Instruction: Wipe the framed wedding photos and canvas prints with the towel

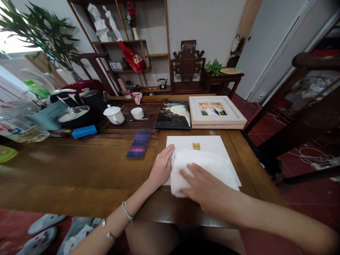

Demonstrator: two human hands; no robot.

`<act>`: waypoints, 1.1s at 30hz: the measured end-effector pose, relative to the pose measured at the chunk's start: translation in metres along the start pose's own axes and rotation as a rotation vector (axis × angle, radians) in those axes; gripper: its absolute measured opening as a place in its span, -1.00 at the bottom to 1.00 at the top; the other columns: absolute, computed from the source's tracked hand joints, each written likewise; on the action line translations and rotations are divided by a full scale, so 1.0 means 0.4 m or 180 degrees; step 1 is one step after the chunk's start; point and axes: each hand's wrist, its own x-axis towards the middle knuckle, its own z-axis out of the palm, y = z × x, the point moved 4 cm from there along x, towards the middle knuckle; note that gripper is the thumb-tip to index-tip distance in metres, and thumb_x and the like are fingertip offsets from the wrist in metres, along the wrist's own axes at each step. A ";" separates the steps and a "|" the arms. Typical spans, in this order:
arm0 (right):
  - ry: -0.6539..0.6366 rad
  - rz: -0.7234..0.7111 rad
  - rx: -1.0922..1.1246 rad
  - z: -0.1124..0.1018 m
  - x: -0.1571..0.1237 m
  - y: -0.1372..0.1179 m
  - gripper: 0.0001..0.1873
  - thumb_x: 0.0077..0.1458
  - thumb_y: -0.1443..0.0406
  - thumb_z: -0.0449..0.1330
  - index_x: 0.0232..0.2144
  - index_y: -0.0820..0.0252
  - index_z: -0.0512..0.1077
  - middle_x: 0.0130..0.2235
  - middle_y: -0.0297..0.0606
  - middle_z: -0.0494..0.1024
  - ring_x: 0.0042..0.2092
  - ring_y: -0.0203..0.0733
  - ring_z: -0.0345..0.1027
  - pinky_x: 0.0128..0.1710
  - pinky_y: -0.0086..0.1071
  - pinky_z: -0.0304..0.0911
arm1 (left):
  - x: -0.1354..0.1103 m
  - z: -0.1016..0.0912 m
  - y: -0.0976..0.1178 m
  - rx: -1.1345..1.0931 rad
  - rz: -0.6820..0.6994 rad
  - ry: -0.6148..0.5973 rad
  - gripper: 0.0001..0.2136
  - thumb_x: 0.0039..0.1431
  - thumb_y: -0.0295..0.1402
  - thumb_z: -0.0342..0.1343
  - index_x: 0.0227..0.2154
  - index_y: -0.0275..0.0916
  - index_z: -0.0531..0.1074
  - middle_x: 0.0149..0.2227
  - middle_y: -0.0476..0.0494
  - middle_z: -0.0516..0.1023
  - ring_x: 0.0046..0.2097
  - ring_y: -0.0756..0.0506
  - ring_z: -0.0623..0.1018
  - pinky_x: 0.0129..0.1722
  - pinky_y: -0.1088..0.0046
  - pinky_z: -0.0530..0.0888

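A folded white cloth [217, 166], fluffy like a towel, lies over the near part of a flat white board [180, 142] on the wooden table. My right hand [203, 184] rests on top of the cloth, fingers spread and palm down. At the board's left edge, my left hand [161, 166] lies with its fingers stretched out along the cloth's left side. Just beyond the cloth, a small gold-coloured notched piece [196, 146] sits on the board. The cloth hides the board's near middle.
Behind the board are a dark picture panel [172, 115] and a pale wooden picture frame [217, 111]. Left of my hands lies a blurred purple-blue item [139, 143]. Farther left stand a white lidded bowl [114, 115], a white cup [137, 113] and a blue block [84, 131].
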 end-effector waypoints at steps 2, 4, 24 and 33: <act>-0.0080 -0.0198 0.0216 -0.010 -0.019 -0.016 -0.62 -0.04 0.41 0.21 -0.11 0.12 0.51 0.16 0.03 0.36 0.18 0.23 0.17 0.17 0.10 0.02 | 0.000 0.000 0.000 -0.0024 0.0019 -0.0010 -0.60 0.29 -0.50 -0.18 0.14 -0.22 0.32 0.21 -0.25 0.34 0.26 -0.16 0.30 0.24 0.05 0.26; -0.0100 -0.0192 0.0372 -0.014 -0.018 0.020 -0.58 -0.05 0.47 0.17 -0.10 0.07 0.50 0.15 -0.10 0.39 0.21 0.14 0.16 0.20 0.09 -0.02 | 0.000 0.001 -0.002 -0.0021 0.0028 -0.0017 -0.59 0.28 -0.51 -0.17 0.14 -0.22 0.32 0.21 -0.25 0.34 0.26 -0.17 0.30 0.24 0.06 0.27; -0.0039 0.0126 -0.0206 -0.004 -0.030 0.013 -0.74 -0.09 0.38 0.27 -0.25 0.16 0.55 0.05 0.00 0.47 0.08 0.13 0.31 0.13 -0.03 0.13 | 0.003 0.003 0.003 0.0137 0.0054 -0.0017 -0.60 0.28 -0.52 -0.20 0.12 -0.31 0.33 0.20 -0.32 0.35 0.25 -0.17 0.31 0.24 0.07 0.27; 0.0627 0.0587 -0.0629 0.031 0.080 0.125 -0.62 0.06 0.46 0.13 -0.04 0.27 0.48 0.20 0.15 0.28 0.23 0.23 0.11 0.18 0.06 0.02 | 0.006 -0.001 0.008 0.0008 -0.0031 -0.0117 -0.58 0.25 -0.52 -0.17 0.13 -0.25 0.33 0.20 -0.29 0.35 0.26 -0.21 0.30 0.23 0.04 0.26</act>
